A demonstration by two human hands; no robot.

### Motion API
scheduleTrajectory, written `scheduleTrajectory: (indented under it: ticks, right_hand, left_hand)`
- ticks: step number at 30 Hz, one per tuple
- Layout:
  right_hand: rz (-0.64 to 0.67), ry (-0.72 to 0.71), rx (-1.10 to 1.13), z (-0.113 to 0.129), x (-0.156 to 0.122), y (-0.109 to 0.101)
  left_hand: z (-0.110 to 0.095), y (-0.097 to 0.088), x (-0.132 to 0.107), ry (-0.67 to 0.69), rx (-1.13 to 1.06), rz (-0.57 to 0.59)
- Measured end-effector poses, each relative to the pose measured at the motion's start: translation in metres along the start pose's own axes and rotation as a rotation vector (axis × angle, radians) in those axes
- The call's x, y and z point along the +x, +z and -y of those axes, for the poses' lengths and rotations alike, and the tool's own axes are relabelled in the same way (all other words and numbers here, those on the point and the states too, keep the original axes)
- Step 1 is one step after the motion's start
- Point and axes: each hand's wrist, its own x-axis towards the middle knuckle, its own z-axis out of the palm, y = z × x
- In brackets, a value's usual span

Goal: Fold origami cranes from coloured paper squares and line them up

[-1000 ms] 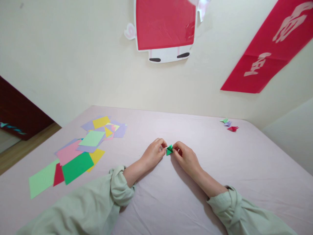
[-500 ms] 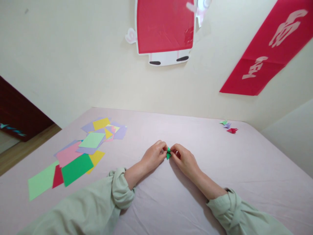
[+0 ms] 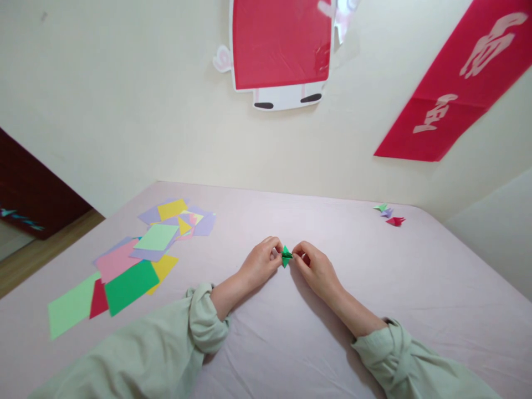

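A small folded green paper piece [image 3: 286, 256] sits between my two hands, just above the pale pink sheet [image 3: 266, 343]. My left hand [image 3: 261, 262] pinches its left side with curled fingers. My right hand [image 3: 315, 269] pinches its right side with thumb and forefinger. Both forearms rest on the sheet, with light green sleeves pushed back at the wrists.
Several flat coloured paper squares [image 3: 133, 255] lie scattered on the left of the sheet. Three small folded paper shapes [image 3: 389, 213] sit at the far right, near the wall. A red poster [image 3: 280, 47] and a red banner [image 3: 453, 83] hang on the cream wall behind.
The green piece was squeezed narrower between my fingers half a second ago and now shows a little wider again. Both hands stay in nearly the same spot.
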Motion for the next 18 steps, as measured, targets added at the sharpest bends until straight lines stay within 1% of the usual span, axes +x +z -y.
scheduleTrajectory:
  ticks: [5,10,13,18]
  right_hand:
    - [0.005,0.004,0.028,0.0,-0.0011,0.0005]
    - [0.029,-0.054,0.0,-0.0004,-0.0012,0.0031]
    - [0.029,-0.064,-0.023,-0.0014,-0.0007,0.0038]
    - [0.023,-0.063,0.001,-0.0017,-0.0006,0.0027]
  left_hand:
    - [0.0024,0.0014,-0.0011,0.006,0.051,0.01]
    - [0.0018,0.0017,-0.0019,0.025,0.093,0.043]
    - [0.0005,0.001,-0.0016,0.041,0.11,0.055]
    - [0.0013,0.0011,-0.0015,0.031,0.156,0.021]
